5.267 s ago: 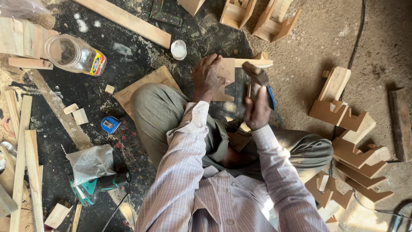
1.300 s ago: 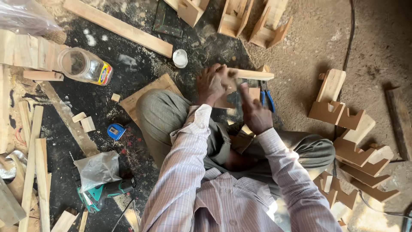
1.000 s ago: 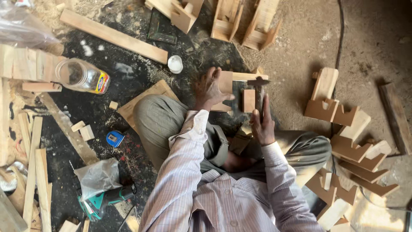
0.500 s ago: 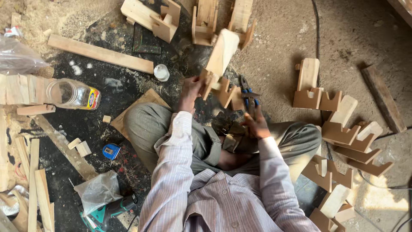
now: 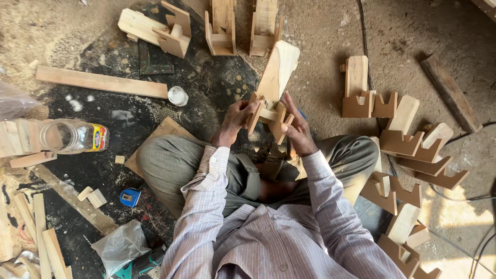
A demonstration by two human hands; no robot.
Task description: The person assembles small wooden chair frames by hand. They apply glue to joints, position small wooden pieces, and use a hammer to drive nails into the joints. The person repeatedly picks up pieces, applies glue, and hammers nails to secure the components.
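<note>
Lifted off the lap since a moment ago, the wooden bracket assembly now stands upright above the knees, left hand and right hand both closed on its notched base, apparently checking the joint, which next calls for steady pressing.

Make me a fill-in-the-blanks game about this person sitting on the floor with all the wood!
1. The left hand and the right hand both hold a ____ piece.
2. The jar on the floor lies on its ____.
3. The small tape measure by the knee is ____ in colour.
4. The person's shirt has a ____ pattern.

Missing words: wooden; side; blue; striped
</note>
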